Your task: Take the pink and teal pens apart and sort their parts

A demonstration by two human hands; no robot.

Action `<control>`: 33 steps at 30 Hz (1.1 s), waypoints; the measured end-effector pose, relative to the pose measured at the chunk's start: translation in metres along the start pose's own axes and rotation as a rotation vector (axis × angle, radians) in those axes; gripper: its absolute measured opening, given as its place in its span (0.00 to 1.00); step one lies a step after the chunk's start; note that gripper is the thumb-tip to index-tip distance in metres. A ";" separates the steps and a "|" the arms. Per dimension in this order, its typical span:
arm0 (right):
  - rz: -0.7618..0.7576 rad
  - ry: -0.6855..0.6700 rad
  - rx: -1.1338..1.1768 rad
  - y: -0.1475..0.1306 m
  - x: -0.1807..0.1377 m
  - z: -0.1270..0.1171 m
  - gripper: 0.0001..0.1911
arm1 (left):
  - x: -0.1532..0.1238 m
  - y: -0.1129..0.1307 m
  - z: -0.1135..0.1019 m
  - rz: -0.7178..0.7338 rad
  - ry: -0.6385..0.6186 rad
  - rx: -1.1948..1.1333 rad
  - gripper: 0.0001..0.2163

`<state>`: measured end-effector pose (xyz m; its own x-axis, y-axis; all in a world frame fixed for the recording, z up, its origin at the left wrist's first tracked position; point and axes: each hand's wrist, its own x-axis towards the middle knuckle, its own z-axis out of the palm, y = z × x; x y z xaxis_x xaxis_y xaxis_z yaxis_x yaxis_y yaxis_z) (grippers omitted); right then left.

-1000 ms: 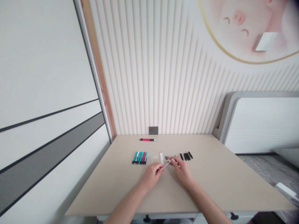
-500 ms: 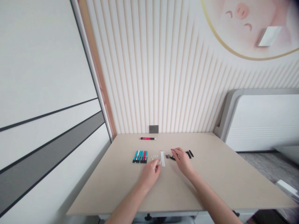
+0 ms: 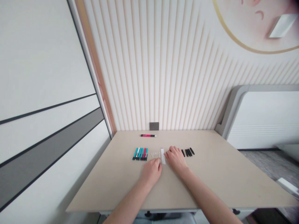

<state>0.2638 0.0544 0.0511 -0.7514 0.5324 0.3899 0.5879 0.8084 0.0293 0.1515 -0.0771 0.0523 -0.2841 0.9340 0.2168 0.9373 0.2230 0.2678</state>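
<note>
My left hand (image 3: 151, 170) rests low on the table, its fingers closed round a thin white pen refill (image 3: 159, 154) that sticks up past the fingertips. Just right of it lies a small bundle of white refills (image 3: 163, 157). On the bundle's other side, my right hand (image 3: 177, 158) is palm down with fingers curled to the tabletop; whatever it grips is hidden beneath. Small white pieces (image 3: 154, 153) lie beyond my left hand. A row of blue, white and red pen barrels (image 3: 140, 153) is to the left, and several black pen grips (image 3: 188, 152) lie beyond my right hand.
A red and black pen (image 3: 148, 135) lies near the back of the beige table (image 3: 112, 180). Behind it is a ribbed wall with a dark socket (image 3: 154, 126). A white cabinet (image 3: 46, 155) borders the left side, and a pale headboard (image 3: 263, 118) stands at right.
My right hand has lowered and moved left, covering the small dark pieces that showed beside it. My left hand has turned, and the refill in it now points away from me. The view has shifted slightly.
</note>
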 end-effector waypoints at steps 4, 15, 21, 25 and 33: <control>0.011 -0.003 0.001 0.004 -0.003 -0.002 0.17 | 0.000 0.000 0.000 0.021 -0.004 -0.001 0.09; 0.126 0.003 0.095 0.033 -0.033 -0.011 0.13 | -0.005 -0.004 -0.005 0.058 -0.021 -0.070 0.13; 0.111 -0.041 0.164 0.027 -0.031 -0.014 0.10 | 0.000 -0.004 -0.002 0.063 -0.044 -0.056 0.11; 0.126 -0.062 0.165 0.028 -0.032 -0.014 0.10 | 0.004 -0.003 -0.001 0.061 -0.061 -0.047 0.09; 0.141 -0.073 0.163 0.030 -0.031 -0.012 0.09 | 0.007 0.001 -0.002 0.150 0.029 0.008 0.06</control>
<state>0.3086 0.0587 0.0513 -0.6887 0.6546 0.3118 0.6366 0.7517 -0.1722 0.1498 -0.0706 0.0554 -0.1459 0.9486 0.2808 0.9714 0.0836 0.2224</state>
